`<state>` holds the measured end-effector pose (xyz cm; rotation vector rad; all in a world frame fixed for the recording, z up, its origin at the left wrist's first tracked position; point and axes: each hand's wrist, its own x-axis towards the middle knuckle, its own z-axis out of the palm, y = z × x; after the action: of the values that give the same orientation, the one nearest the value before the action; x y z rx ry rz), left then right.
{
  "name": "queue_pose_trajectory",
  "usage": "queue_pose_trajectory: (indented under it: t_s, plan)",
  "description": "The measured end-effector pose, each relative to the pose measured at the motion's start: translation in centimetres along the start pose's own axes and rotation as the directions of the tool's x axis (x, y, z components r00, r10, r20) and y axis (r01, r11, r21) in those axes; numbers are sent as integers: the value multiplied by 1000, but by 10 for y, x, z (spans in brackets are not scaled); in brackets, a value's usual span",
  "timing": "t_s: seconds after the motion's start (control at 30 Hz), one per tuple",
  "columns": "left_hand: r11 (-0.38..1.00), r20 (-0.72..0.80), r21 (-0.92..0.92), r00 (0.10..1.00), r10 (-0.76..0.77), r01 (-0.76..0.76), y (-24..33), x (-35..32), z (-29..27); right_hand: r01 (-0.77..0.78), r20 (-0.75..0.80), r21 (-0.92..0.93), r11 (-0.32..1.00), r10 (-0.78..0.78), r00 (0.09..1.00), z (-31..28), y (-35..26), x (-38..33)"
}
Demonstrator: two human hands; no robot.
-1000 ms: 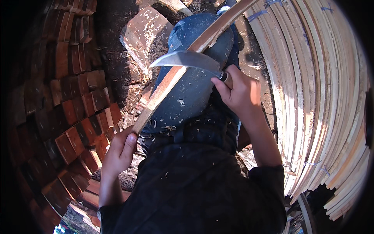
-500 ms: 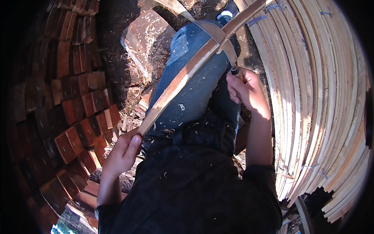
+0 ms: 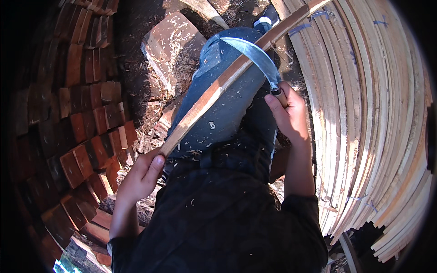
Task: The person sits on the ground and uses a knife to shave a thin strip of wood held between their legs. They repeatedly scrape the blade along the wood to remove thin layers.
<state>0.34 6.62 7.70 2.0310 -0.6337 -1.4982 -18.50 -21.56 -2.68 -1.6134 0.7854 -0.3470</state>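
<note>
A long wooden strip point(image 3: 207, 103) slants across my thigh from lower left to upper right, brown on its face with a paler shaved edge. My left hand point(image 3: 144, 176) is closed round its near end, thumb on top. In my right hand point(image 3: 291, 109) is the wooden handle of a sickle point(image 3: 260, 58). Its curved metal blade lies across the strip near my knee, tip pointing left. Whether the blade touches the wood I cannot tell. Pale shavings are scattered over my jeans point(image 3: 227, 123).
Stacked reddish-brown wood blocks point(image 3: 86, 120) rise on the left. Long pale wooden strips point(image 3: 359, 113) are bundled on the right with blue ties. Beyond my leg lies a flat board point(image 3: 175, 43) strewn with shavings, beside another pale wood piece point(image 3: 207, 11).
My right hand has come slightly down and right with the sickle. The blade has turned and now catches the light. My left hand still grips the strip in nearly the same place.
</note>
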Motion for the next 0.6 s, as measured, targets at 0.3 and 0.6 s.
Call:
queue_pose_trajectory:
  t_s: [0.3,0.6]
  plan:
    - [1000,-26,9,1000,18,-18,6,1,3,-343,549,292,893,137,824,4,-12,5]
    - [1000,-7,-18,1000,1,-1,8,2,3,-187,458,178,966,87,885,4,-20,2]
